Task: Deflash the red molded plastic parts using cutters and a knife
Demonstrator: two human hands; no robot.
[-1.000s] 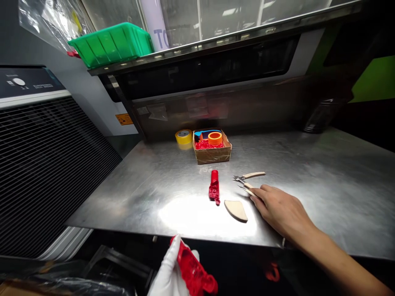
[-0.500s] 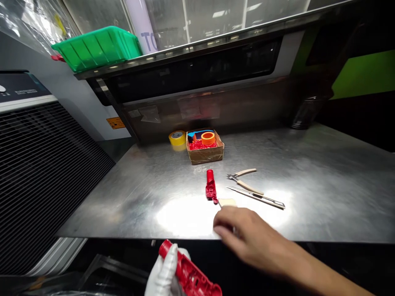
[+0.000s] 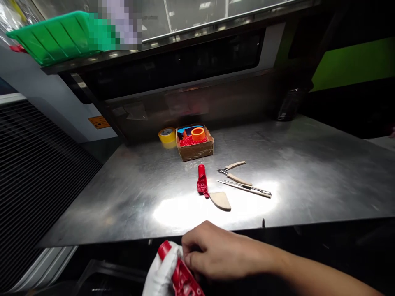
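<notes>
My left hand (image 3: 160,271), in a white glove, grips a red plastic housing half (image 3: 185,281) low in the view, below the table's front edge. The part is tilted, its round end up and its ribbed hollow inside showing. Right beside it is my bare right hand (image 3: 212,250), fingers curled in against the glove and the part. Whatever those fingers may pinch is hidden. A similar red plastic part (image 3: 202,181) lies on the metal table, with a flat beige fan-shaped piece (image 3: 221,201) touching its lower end.
Side cutters (image 3: 235,174) and slim tweezers (image 3: 245,188) lie to the right on the metal table (image 3: 129,209). Behind are a cardboard box (image 3: 197,153) of red pieces with an orange ring, and yellow tape (image 3: 166,135). A small dark object (image 3: 263,223) sits by the front edge.
My right hand has come down and left from the beige piece to the red part in my left hand. The beige piece now shows fully on the table. The view has shifted.
</notes>
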